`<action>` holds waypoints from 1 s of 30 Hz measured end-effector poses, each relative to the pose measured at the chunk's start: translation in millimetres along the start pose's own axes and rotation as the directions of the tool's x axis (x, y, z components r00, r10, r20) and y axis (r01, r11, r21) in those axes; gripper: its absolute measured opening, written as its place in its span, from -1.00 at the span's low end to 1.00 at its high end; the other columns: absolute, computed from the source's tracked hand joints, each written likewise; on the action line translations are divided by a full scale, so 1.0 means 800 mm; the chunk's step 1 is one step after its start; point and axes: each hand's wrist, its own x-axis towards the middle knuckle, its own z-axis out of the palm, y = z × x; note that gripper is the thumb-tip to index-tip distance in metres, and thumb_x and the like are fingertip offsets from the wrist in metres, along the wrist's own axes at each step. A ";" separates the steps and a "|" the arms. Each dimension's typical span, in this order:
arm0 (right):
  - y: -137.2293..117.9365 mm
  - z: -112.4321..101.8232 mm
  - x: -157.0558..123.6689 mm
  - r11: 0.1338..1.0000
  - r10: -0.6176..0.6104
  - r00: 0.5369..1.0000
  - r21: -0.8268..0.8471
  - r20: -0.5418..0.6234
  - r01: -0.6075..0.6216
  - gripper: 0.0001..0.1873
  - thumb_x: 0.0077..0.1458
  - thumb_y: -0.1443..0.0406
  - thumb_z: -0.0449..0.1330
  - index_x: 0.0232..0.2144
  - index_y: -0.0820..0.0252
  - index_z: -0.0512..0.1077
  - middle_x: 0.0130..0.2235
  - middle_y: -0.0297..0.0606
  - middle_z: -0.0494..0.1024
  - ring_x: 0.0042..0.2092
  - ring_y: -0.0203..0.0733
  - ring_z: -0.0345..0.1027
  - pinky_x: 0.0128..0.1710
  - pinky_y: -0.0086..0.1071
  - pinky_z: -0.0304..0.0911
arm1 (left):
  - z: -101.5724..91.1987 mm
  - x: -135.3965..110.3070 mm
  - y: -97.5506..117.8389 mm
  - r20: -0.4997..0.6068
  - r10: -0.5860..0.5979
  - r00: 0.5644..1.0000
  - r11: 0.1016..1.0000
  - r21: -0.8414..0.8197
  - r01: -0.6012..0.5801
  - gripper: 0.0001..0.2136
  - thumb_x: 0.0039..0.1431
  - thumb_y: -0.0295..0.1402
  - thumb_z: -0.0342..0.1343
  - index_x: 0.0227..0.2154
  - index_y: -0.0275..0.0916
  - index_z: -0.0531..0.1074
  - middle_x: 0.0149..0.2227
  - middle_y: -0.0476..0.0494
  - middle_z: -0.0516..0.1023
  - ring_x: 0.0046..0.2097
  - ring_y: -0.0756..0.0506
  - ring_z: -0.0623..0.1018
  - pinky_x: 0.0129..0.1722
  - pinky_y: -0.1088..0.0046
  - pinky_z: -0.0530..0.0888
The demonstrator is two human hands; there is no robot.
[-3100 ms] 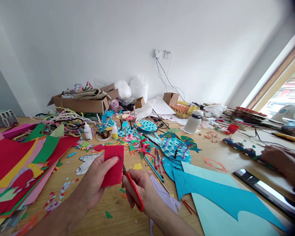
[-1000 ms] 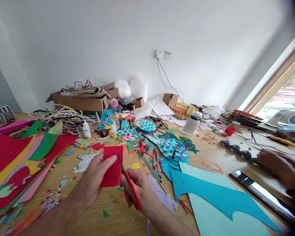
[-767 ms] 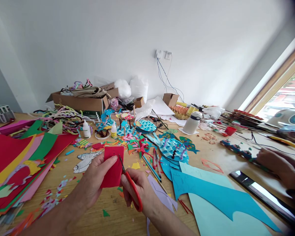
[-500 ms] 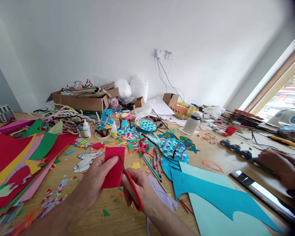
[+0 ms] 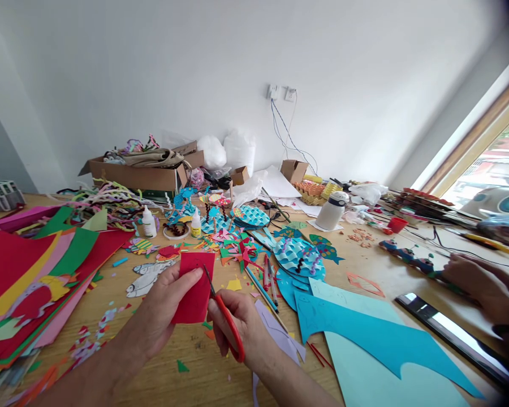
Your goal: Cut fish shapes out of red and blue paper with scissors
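My left hand (image 5: 162, 305) pinches a rectangle of red paper (image 5: 194, 308) by its left side, the thumb lying on top. Red-handled scissors (image 5: 232, 328) are in my right hand (image 5: 241, 322), fingers wrapped around the handles. Their dark blades rest at the right part of the red paper, and the tips point up near my left thumb. Faint dark marks show at the paper's top. Below the hands, a small green paper scrap (image 5: 182, 366) lies on the wooden table (image 5: 212, 384). White paper fish cutouts (image 5: 146, 277) lie just left of the red paper.
Colored sheets (image 5: 21, 271) are stacked at left. Glue bottles (image 5: 149, 222), paper scraps, pencils (image 5: 261, 288) and blue paper fish (image 5: 299, 257) spread across the middle. A blue sheet (image 5: 365, 328) lies at right, near a phone (image 5: 449, 333) and another person's hands (image 5: 470, 277).
The red paper, my hands and the scissors have shifted very slightly to the left. My grip on both things stays the same.
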 end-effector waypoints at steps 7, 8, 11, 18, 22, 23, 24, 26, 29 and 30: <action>-0.001 0.000 0.001 1.000 0.017 1.000 -0.009 0.005 -0.017 -0.45 -0.17 -0.17 0.14 -0.63 0.20 0.20 -0.80 -0.52 0.20 -0.78 -0.49 0.02 -0.81 -0.62 -0.13 | -0.003 0.002 0.002 0.028 -0.019 0.999 1.000 -0.020 0.019 -0.88 -0.18 -0.32 0.25 -0.55 -0.22 0.44 -0.65 0.10 0.52 -0.64 0.07 0.42 -0.68 0.66 0.29; -0.002 0.000 0.001 1.000 0.020 1.000 -0.012 0.004 -0.020 -0.45 -0.17 -0.17 0.13 -0.63 0.20 0.20 -0.80 -0.52 0.19 -0.78 -0.49 0.01 -0.82 -0.62 -0.13 | -0.003 0.002 0.002 0.027 -0.021 0.999 1.000 -0.020 0.021 -0.88 -0.18 -0.32 0.25 -0.55 -0.22 0.44 -0.65 0.10 0.52 -0.64 0.07 0.42 -0.68 0.66 0.28; -0.003 0.001 0.002 1.000 0.022 1.000 -0.019 0.004 -0.022 -0.44 -0.16 -0.18 0.12 -0.63 0.20 0.20 -0.81 -0.53 0.18 -0.79 -0.49 -0.01 -0.82 -0.61 -0.15 | -0.004 0.002 0.002 0.032 -0.016 0.999 1.000 -0.020 0.017 -0.88 -0.17 -0.32 0.25 -0.55 -0.23 0.44 -0.65 0.09 0.51 -0.64 0.08 0.41 -0.68 0.66 0.27; -0.002 0.001 0.001 0.999 0.025 1.000 -0.029 -0.009 -0.025 -0.46 -0.14 -0.16 0.12 -0.64 0.20 0.19 -0.81 -0.53 0.17 -0.79 -0.50 -0.01 -0.81 -0.61 -0.15 | -0.003 0.002 0.004 0.037 -0.017 0.999 1.000 -0.014 0.018 -0.88 -0.16 -0.32 0.24 -0.56 -0.22 0.42 -0.66 0.10 0.50 -0.64 0.07 0.41 -0.68 0.65 0.27; -0.001 0.001 0.002 0.999 0.037 0.999 -0.027 -0.015 -0.037 -0.46 -0.14 -0.16 0.12 -0.64 0.20 0.18 -0.80 -0.53 0.18 -0.79 -0.50 -0.01 -0.81 -0.61 -0.14 | -0.003 0.000 0.006 0.009 -0.014 1.000 1.000 -0.014 0.014 -0.85 -0.17 -0.30 0.24 -0.52 -0.21 0.42 -0.64 0.09 0.52 -0.63 0.05 0.43 -0.67 0.63 0.30; -0.001 0.001 0.002 0.999 0.036 0.999 -0.025 -0.013 -0.037 -0.46 -0.14 -0.16 0.12 -0.64 0.19 0.18 -0.80 -0.53 0.18 -0.79 -0.50 -0.01 -0.81 -0.61 -0.15 | -0.003 0.000 0.006 -0.002 -0.013 1.000 1.000 -0.013 0.013 -0.85 -0.18 -0.30 0.24 -0.51 -0.21 0.42 -0.64 0.09 0.52 -0.63 0.05 0.43 -0.67 0.63 0.30; 0.000 0.001 0.002 0.999 0.036 0.999 -0.024 -0.010 -0.036 -0.46 -0.14 -0.16 0.12 -0.64 0.19 0.18 -0.80 -0.53 0.18 -0.79 -0.50 -0.01 -0.82 -0.61 -0.15 | -0.002 -0.001 0.007 -0.013 -0.011 1.000 1.000 -0.010 0.011 -0.84 -0.18 -0.30 0.25 -0.51 -0.21 0.43 -0.63 0.09 0.52 -0.63 0.06 0.43 -0.67 0.64 0.29; 0.000 0.001 0.002 0.999 0.034 0.999 -0.027 -0.004 -0.034 -0.46 -0.13 -0.15 0.12 -0.64 0.19 0.18 -0.80 -0.53 0.18 -0.79 -0.50 -0.01 -0.81 -0.61 -0.16 | -0.002 -0.001 0.008 -0.028 -0.009 1.000 1.000 0.001 0.009 -0.84 -0.19 -0.31 0.25 -0.52 -0.22 0.43 -0.65 0.09 0.51 -0.64 0.07 0.41 -0.68 0.65 0.27; -0.001 0.000 0.001 0.999 0.031 1.000 -0.037 -0.004 -0.031 -0.46 -0.12 -0.16 0.11 -0.63 0.20 0.18 -0.79 -0.52 0.20 -0.77 -0.49 0.01 -0.80 -0.60 -0.14 | -0.001 0.000 0.009 -0.022 -0.011 1.000 1.000 0.017 0.011 -0.85 -0.19 -0.30 0.25 -0.53 -0.22 0.43 -0.68 0.11 0.48 -0.66 0.08 0.39 -0.69 0.66 0.25; -0.001 0.000 0.001 0.999 0.028 1.000 -0.041 -0.003 -0.028 -0.46 -0.12 -0.16 0.10 -0.63 0.20 0.18 -0.78 -0.52 0.20 -0.77 -0.49 0.02 -0.80 -0.60 -0.13 | -0.001 0.000 0.008 -0.013 -0.010 1.000 1.000 0.022 0.011 -0.85 -0.18 -0.30 0.24 -0.53 -0.22 0.43 -0.68 0.11 0.48 -0.66 0.08 0.39 -0.69 0.66 0.26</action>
